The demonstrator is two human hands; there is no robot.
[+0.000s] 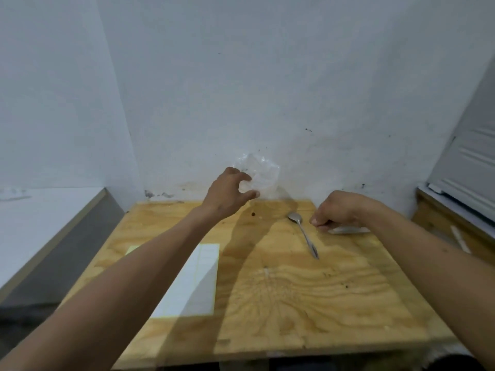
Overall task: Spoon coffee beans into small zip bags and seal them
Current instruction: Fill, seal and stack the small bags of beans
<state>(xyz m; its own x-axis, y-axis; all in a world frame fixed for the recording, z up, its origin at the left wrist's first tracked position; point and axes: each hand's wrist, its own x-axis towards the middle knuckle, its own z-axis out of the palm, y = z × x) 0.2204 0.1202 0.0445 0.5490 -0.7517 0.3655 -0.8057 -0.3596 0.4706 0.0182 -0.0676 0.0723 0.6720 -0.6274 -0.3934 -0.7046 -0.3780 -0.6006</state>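
A crumpled clear plastic bag stands at the back of the wooden table, against the wall. My left hand reaches out to it and grips its left side between curled fingers and thumb. A metal spoon lies on the table with its bowl toward the wall. To the right of the spoon, my right hand is curled low over the table. Its fingertips pinch the left end of a flat, pale small zip bag. No coffee beans are plainly visible, apart from one dark speck near the bag.
A white lined sheet lies on the left part of the table, partly under my left forearm. A white counter runs along the left. A wooden ledge with a white panel stands at the right. The wall closes the back.
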